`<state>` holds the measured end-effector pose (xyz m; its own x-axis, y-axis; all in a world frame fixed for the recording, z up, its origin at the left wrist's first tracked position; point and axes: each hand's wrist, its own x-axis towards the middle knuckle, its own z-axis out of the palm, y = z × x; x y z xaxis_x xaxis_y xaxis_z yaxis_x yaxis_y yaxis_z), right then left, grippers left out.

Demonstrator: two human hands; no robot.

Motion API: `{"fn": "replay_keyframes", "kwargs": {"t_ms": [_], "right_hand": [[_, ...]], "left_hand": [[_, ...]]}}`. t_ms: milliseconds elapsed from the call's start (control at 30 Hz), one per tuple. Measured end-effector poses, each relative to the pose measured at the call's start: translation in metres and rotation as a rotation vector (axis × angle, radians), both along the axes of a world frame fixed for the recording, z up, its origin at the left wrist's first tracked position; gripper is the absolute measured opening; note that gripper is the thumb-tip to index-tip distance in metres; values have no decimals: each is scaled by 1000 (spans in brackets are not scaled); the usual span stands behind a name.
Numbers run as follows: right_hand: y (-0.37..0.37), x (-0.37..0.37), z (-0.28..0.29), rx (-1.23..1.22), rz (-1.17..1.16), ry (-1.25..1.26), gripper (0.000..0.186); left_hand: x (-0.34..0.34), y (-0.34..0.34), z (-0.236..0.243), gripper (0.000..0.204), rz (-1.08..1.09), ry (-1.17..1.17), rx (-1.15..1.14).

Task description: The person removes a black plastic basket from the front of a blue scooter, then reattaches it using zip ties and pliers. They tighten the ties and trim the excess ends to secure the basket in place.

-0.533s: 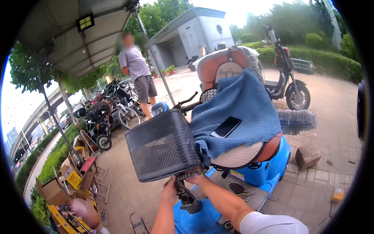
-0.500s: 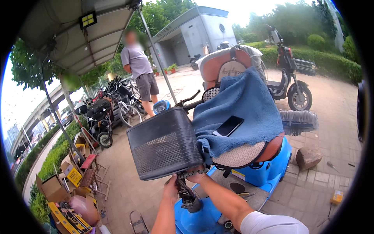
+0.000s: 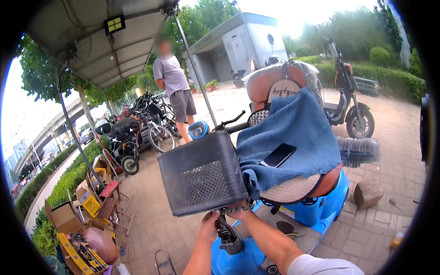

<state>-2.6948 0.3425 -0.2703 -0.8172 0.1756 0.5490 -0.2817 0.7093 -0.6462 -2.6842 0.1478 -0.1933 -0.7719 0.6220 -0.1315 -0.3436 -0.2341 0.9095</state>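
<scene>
The black mesh basket sits at the front of the blue scooter, directly above both hands. The left hand closes its grip on the steering column, whose long axis runs nearly vertical below the basket. The right hand presses against the basket's underside; its grip state cannot be determined. Both hands are equally near.

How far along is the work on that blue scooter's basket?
The black basket already sits at the blue scooter's front. Both hands are busy under it: the left hand at the stem, the right hand at the basket's base. Whether it is fastened is hidden, so that likely remains.
</scene>
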Motion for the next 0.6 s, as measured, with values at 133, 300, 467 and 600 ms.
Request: {"fn": "replay_keyframes", "kwargs": {"t_ms": [133,300,467,600], "right_hand": [[2,1,-5,-158,59,10,42],[-3,11,5,-390,57,276,43],[-12,26,40,-2063,609,353,46],[-26,46,52,-2048,237,267,37]], "left_hand": [[2,1,-7,34,15,-8,-12],[1,5,-6,37,19,45,-58],[3,2,0,37,-49,-12,1],[3,-8,-1,42,-65,-23,15]]}}
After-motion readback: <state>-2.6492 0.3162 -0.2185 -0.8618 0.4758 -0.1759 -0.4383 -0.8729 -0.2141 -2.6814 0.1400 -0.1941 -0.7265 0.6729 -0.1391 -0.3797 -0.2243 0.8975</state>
